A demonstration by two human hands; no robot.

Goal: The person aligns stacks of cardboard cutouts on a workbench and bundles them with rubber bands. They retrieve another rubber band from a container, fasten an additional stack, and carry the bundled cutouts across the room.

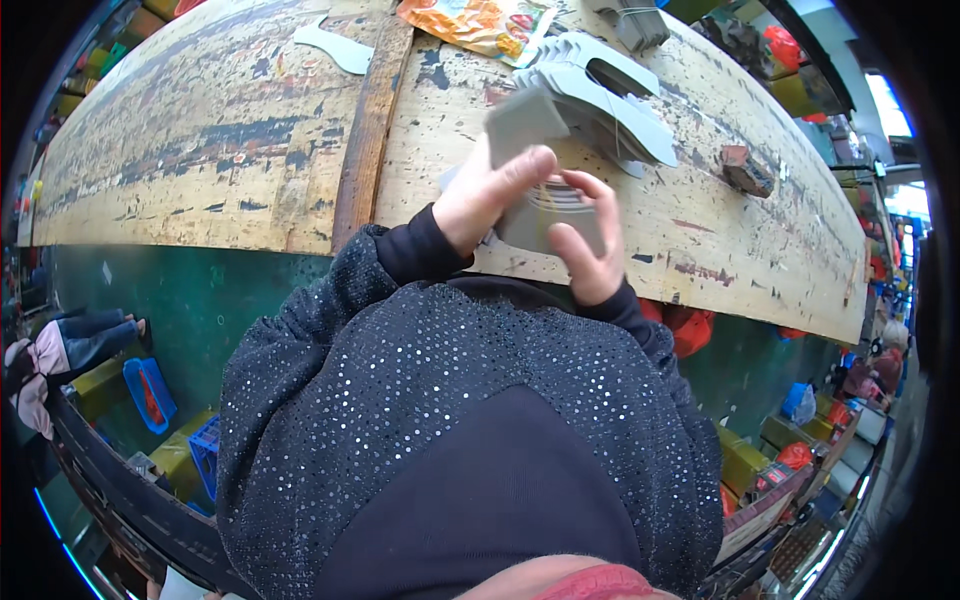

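Just over the near edge of the worktable, my left hand (pixel 483 196) is closed on a flat grey piece (pixel 526 118) with squared corners, blurred by motion. The thumb reaches over toward my other hand. My right hand (pixel 592 245) grips a small stack of similar grey pieces (pixel 530 232) between thumb and fingers. A thin yellowish band seems to run across that stack. Beyond my hands lies a fanned pile of pale grey, shoe-sole-shaped pieces (pixel 575 82), with a thin string across part of it.
A wooden strip (pixel 372 130) crosses the worn worktable (pixel 220 150). One loose pale piece (pixel 335 47) lies left of it. An orange printed bag (pixel 480 25), a tied grey bundle (pixel 640 22) and a rough brown block (pixel 747 170) also rest there. Red bags (pixel 690 328) show below the edge.
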